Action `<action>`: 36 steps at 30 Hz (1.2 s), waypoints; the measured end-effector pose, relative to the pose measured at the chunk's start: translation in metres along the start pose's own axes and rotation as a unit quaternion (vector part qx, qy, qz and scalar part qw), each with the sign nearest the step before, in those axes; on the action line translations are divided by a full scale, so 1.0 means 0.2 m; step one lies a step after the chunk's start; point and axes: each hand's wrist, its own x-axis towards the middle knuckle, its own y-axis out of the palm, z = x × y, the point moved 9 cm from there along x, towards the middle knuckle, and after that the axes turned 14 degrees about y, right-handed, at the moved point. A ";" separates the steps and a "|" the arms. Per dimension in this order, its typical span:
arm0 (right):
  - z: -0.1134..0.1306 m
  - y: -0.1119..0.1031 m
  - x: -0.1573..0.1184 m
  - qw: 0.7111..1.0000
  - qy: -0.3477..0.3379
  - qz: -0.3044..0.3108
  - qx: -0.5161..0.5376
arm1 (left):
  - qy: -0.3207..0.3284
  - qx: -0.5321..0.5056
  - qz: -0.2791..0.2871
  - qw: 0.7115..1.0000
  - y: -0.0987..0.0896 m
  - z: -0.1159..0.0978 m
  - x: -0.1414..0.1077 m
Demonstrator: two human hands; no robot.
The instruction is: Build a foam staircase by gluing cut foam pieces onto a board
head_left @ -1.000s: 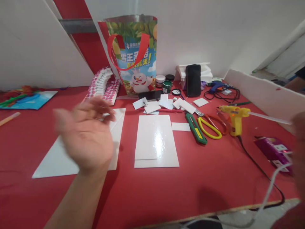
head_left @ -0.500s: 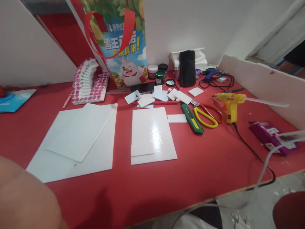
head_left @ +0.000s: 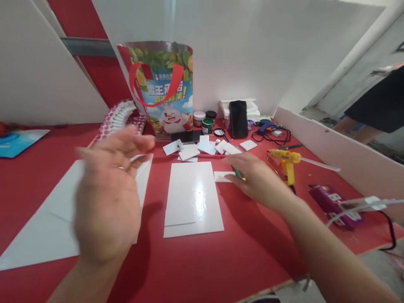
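My right hand [head_left: 254, 176] reaches down on the table's right side, its fingers bent round a green and yellow utility knife [head_left: 238, 172] that the hand mostly covers. By its fingertips lies a small white strip [head_left: 223, 176]. My left hand [head_left: 109, 193] is raised over the left white sheets [head_left: 38, 227], blurred, with its fingers apart and nothing in it. Between the hands, a smaller white board [head_left: 179, 224] lies on a larger shiny one [head_left: 208, 227]. A pile of small white pieces [head_left: 189, 151] lies behind them.
A yellow glue gun [head_left: 285, 164] stands right of my right hand, near a purple packet [head_left: 336, 206] and a cable. At the back are a colourful gift bag [head_left: 170, 92], paint jars [head_left: 207, 125] and a black pouch [head_left: 239, 120]. A white panel [head_left: 331, 153] edges the right side.
My right hand has come into view and closed over the utility knife. My left hand has risen from the lower left corner into full view. The camera view has shifted.
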 end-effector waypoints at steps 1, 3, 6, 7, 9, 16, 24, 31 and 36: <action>0.00 0.10 0.02 0.998 -0.004 0.050 -0.041 | -0.003 0.004 0.001 1.000 0.35 -0.20 0.36; -0.01 0.25 0.06 0.987 0.005 0.121 -0.109 | 0.016 0.002 0.024 1.000 0.87 -0.57 0.89; -0.01 0.34 0.09 0.981 0.012 0.138 -0.134 | 0.010 0.030 0.027 0.999 1.07 -0.80 1.05; -0.02 0.35 0.09 0.982 0.015 0.135 -0.135 | 0.008 0.045 0.023 0.999 1.03 -0.81 0.99; -0.03 0.34 0.10 0.983 0.026 0.128 -0.129 | 0.008 0.081 0.020 0.997 0.92 -0.77 0.84; -0.11 0.17 0.08 0.981 0.090 0.096 0.143 | -0.054 0.014 0.077 0.995 0.93 -0.66 0.78; 0.13 0.35 -0.05 0.670 0.104 0.297 0.672 | -0.246 -0.246 0.241 0.906 1.19 -0.65 0.60; 0.01 0.21 -0.08 0.907 0.108 0.160 0.374 | -0.265 -0.166 0.221 0.924 1.16 -0.60 0.58; -0.38 -0.19 -0.32 0.943 0.279 -0.142 -0.110 | -0.259 -0.122 0.183 0.940 1.10 -0.56 0.61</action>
